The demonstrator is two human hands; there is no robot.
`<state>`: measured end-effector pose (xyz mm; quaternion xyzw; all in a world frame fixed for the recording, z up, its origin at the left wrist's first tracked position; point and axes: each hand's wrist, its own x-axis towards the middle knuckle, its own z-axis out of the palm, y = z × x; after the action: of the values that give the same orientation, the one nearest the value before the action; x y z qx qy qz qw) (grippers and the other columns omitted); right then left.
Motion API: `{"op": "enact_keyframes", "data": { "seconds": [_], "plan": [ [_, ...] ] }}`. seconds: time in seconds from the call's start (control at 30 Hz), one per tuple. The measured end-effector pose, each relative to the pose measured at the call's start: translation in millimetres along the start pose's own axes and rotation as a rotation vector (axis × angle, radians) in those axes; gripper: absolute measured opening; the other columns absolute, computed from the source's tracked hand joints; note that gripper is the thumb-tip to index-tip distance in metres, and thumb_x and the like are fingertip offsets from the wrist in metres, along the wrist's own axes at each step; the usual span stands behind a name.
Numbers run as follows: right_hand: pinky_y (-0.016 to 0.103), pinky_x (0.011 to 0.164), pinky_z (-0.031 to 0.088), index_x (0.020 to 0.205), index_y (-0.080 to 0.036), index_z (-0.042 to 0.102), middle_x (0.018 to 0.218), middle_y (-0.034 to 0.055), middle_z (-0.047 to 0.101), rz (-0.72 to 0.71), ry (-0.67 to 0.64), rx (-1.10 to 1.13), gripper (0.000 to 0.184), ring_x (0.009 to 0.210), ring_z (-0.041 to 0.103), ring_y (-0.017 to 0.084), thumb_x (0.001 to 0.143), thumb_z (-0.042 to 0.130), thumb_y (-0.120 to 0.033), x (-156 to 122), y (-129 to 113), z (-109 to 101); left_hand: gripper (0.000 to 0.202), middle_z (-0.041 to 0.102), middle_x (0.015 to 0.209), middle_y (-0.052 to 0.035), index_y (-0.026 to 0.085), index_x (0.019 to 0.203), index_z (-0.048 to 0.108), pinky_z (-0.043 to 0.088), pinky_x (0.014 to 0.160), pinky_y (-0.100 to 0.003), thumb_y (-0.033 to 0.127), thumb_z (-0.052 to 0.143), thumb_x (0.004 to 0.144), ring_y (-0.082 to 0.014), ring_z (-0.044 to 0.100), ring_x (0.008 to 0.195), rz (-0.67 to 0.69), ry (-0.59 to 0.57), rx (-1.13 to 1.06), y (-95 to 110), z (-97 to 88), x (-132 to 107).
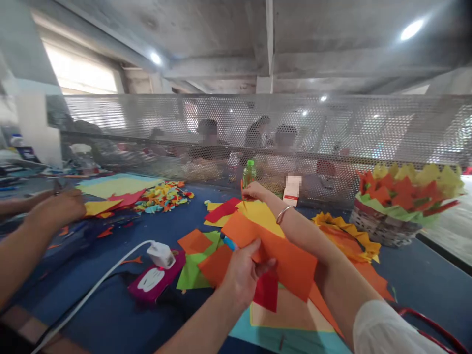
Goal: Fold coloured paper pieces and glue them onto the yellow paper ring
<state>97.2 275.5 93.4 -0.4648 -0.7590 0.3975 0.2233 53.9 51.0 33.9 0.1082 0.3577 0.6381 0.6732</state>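
Orange sheet (pixel 283 263), left fingers (pixel 253 247) pinching it, right fingers (pixel 249 190) unclear, basket (pixel 383 227) holding pointed sheets (pixel 407 194)

Head camera: we look forward from the wearer's own head, on the near side of the green bottle (pixel 250 171).
Centre: we have that bottle close to the middle of our view.
Blue tabletop (pixel 121 319): we look down over it, up to the bottle and out to both sides.
Left hand (pixel 243 270): close to us, nearer than the bottle.
Right hand (pixel 254 191): farther out, near the bottle.
Perforated screen (pixel 332 123): we face it beyond the bottle.
Ceiling (pixel 221 34): we catch it above the bottle.
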Motion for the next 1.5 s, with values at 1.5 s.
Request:
{"op": "enact_keyframes", "data": {
  "seconds": [1.5],
  "plan": [
    [0.027, 0.062, 0.031, 0.082, -0.022, 0.059, 0.074, 0.0023, 0.065, -0.009, 0.299, -0.705, 0.021, 0.067, 0.057, 0.017, 0.094, 0.043, -0.03, -352.4, 88.4, -11.1, 0.014, 0.069, 0.101, -0.0041, 0.014, 0.101, 0.067, 0.056, 0.084, -0.038, 0.025, 0.067, 0.092, -0.0174, 0.066, 0.091, 0.269, -0.662, 1.324, 33.9, -22.7, 16.9]
  ]
}}
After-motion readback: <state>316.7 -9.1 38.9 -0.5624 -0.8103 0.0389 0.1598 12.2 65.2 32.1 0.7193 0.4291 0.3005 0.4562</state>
